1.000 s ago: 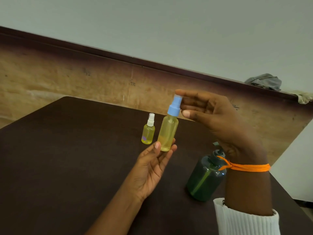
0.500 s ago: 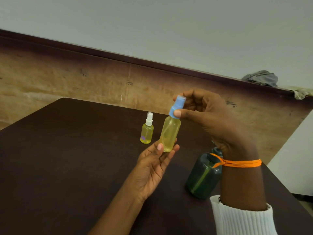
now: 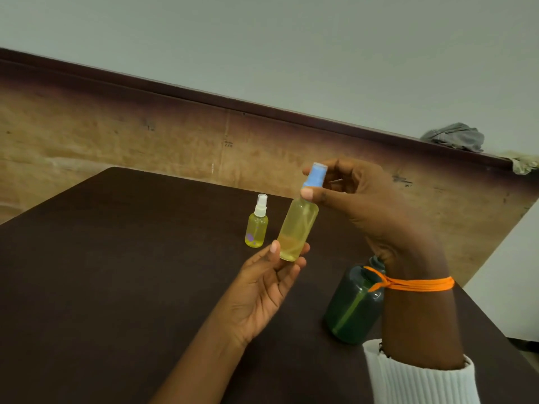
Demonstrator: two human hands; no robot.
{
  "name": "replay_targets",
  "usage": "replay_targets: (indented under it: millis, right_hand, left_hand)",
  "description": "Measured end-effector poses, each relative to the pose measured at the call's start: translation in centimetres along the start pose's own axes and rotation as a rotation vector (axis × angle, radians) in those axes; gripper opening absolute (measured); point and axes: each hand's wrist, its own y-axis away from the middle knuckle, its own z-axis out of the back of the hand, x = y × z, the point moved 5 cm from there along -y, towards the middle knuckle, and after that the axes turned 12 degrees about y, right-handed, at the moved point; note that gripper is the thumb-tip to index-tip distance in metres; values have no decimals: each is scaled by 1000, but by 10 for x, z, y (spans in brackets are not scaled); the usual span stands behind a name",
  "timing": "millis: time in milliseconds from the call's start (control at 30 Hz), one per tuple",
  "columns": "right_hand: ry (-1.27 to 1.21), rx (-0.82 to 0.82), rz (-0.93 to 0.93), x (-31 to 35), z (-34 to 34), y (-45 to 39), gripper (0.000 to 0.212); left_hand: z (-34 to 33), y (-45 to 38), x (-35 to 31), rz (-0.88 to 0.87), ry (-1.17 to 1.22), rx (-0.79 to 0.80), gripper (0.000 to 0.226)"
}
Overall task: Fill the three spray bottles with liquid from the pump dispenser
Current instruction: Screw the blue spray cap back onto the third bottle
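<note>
A tall spray bottle of yellow liquid with a blue spray cap is held tilted above the table. My left hand grips its base with thumb and fingers. My right hand pinches the blue cap at the neck. A small yellow spray bottle with a white cap stands upright on the table just left of it. The dark green pump dispenser stands at the right, its pump head hidden behind my right wrist. A third spray bottle is not in view.
The dark brown table runs to a far edge near a tan wall panel. Its right edge lies close to the dispenser. A grey cloth rests on the ledge at the upper right.
My right hand went from open fingers beside the blue cap to pinching it. The bottle has tilted slightly to the right at the top.
</note>
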Motion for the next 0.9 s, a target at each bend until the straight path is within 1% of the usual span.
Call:
replay_targets:
  millis: [67,133,167,200,233,300,333,367,400,433,500,533,600,700,767,833,900]
  right_hand:
    - [-143,102,6,2,-4,3,42]
    - [-293,214,38,9,-9,6,41]
    - [-336,226,45,10,-11,6,39]
    - [-352,196,37,10,-11,5,36]
    - [-328,126,23,9,-12,3,33]
    - [-171,-45,4,5,-10,-1,31]
    - [-114,-98,-16,4,-11,-2,30]
    - [-106,-107,-35,3,-13,-3,29]
    - [-152,-64,-48,2,-16,-3,29]
    - [-241,19,-53,2,-20,-3,32]
    - [-429,186,-18,5,-26,-1,34]
    - [-475,228,13,7,-26,0,33]
    - [-473,197,28,7,-23,-1,34]
    - [-394,54,30,5,-16,-4,33]
    - [-341,14,38,4,-15,-5,34]
    - [-347,49,51,4,-16,-5,34]
    - [-403,148,63,4,-23,-5,32]
  left_hand:
    - [-1,1,-2,24,38,10,63]
    - [-2,1,-3,40,60,11,65]
    - [-2,2,-3,49,62,13,67]
    - [-3,2,-3,52,53,21,68]
    - [-3,2,-4,41,33,26,69]
    - [-2,1,-7,-7,-16,21,77]
    - [-2,1,-9,-20,-27,13,79]
    - [-2,1,-10,-18,-28,13,75]
    - [-2,1,-10,-7,-17,21,70]
    - [-3,2,-10,10,6,29,65]
    - [-3,2,-10,39,66,36,66]
    - [-3,2,-10,46,83,39,68]
    - [-3,3,-11,42,74,45,69]
    - [-5,2,-12,-2,13,50,62]
    - [-4,1,-13,-17,32,36,62]
    - [-3,0,-15,-14,41,42,64]
    - [-4,1,-16,24,24,73,66]
